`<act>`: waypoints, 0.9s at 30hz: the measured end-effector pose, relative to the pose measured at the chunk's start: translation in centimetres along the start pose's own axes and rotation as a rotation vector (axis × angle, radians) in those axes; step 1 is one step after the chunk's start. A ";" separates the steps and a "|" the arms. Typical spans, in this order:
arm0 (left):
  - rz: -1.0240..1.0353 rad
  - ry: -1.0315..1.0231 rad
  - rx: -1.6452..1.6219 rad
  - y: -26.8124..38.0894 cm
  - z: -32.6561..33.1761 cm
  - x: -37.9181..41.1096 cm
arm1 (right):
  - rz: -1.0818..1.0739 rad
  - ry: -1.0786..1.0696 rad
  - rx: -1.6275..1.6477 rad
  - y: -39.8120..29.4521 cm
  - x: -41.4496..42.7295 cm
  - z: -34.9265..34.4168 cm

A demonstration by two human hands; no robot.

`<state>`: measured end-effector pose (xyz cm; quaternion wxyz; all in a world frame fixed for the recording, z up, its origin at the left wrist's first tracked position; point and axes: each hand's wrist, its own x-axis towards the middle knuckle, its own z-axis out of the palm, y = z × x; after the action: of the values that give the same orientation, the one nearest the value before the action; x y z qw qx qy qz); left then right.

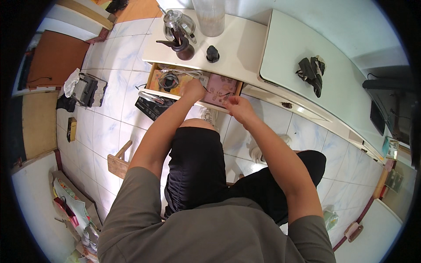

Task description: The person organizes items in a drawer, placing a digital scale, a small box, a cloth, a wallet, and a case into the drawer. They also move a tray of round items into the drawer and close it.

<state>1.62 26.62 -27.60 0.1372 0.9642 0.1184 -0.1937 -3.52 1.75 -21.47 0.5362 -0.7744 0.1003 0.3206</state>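
Note:
An open drawer [217, 106] juts out of the white cabinet before me. My left hand [194, 90] reaches into its middle, fingers pointing down and mostly hidden by the hand itself. Left of that hand lies a coiled grey cable [168, 81] with a black part, on a yellow patterned sheet [154, 79]. White cords [187, 72] run along the drawer's back. At the drawer's right, a pink printed sheet or box [218, 87] lies flat. My right hand [239, 108] is at the front right corner, thumb and fingertips close together; whether they hold something small is unclear.
On the cabinet top [241, 36] stand a glass teapot [172, 23], a dark brown long-handled pot [184, 49], a clear plastic container [210, 19] and a small black object [212, 54]. Dark cloth [310, 74] lies farther right. A black box [149, 107] and wooden stool [119, 164] are at left.

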 end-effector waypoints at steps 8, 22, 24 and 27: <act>0.553 0.077 -0.043 2.9 -2.3 -5.1 | -0.091 0.020 -0.125 -2.3 -2.5 -1.5; 0.654 -0.160 0.213 4.0 -1.9 -4.9 | -0.140 0.041 -0.143 -2.0 -4.3 -2.9; 0.646 -0.170 0.212 4.2 -2.1 -4.9 | -0.164 0.047 -0.121 -2.4 -4.7 -2.9; 0.638 -0.139 0.149 4.2 -2.3 -4.6 | -0.165 0.030 -0.117 -3.4 -5.2 -3.0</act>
<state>-0.58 22.57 -22.79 0.1280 0.9445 -0.2133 -0.2145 -4.63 -0.55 -15.05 0.5132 -0.8146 0.0255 0.2692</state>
